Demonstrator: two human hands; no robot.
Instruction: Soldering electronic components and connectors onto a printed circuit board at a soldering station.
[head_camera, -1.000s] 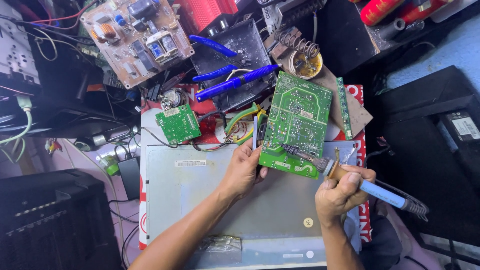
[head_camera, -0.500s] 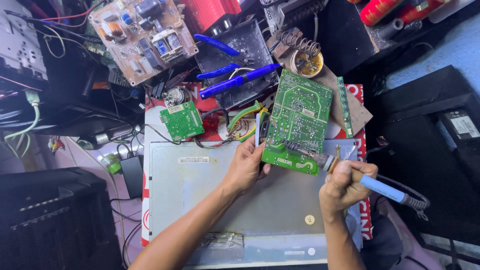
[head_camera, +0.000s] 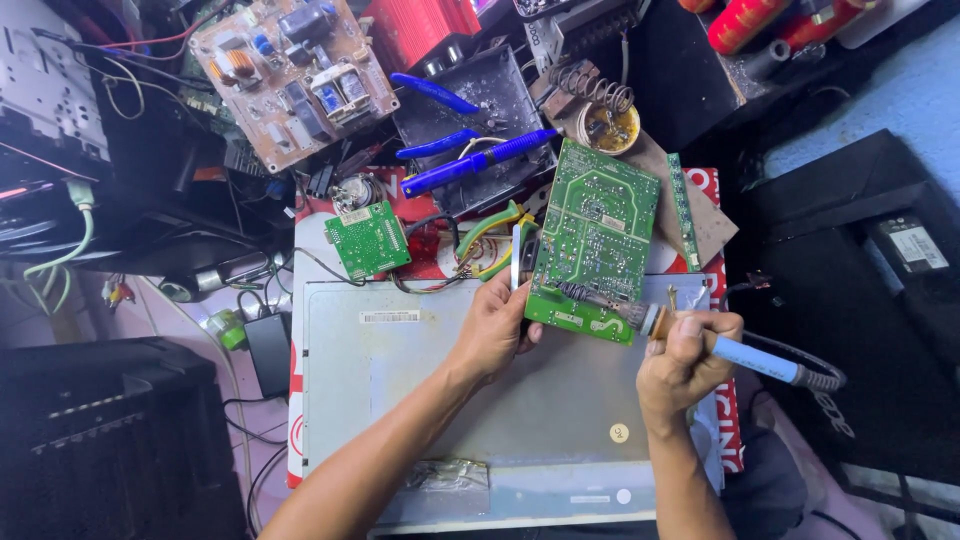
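Soldering iron (head_camera: 700, 340) tip leftward (apparently boardward)

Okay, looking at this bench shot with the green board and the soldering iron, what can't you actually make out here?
Head view only:
- Iron tip's contact point on the large green circuit board: too small to tell.
- Left hand fingertips: curled at the board's edge, hiding what they pinch.
- Soldering iron grip: wrapped by the right hand.
- Grey metal panel: bottom edge cut off by the frame.

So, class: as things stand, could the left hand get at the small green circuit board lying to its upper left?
Probably yes. The left hand only steadies the large green board, and little but thin wires lies before the small green circuit board.
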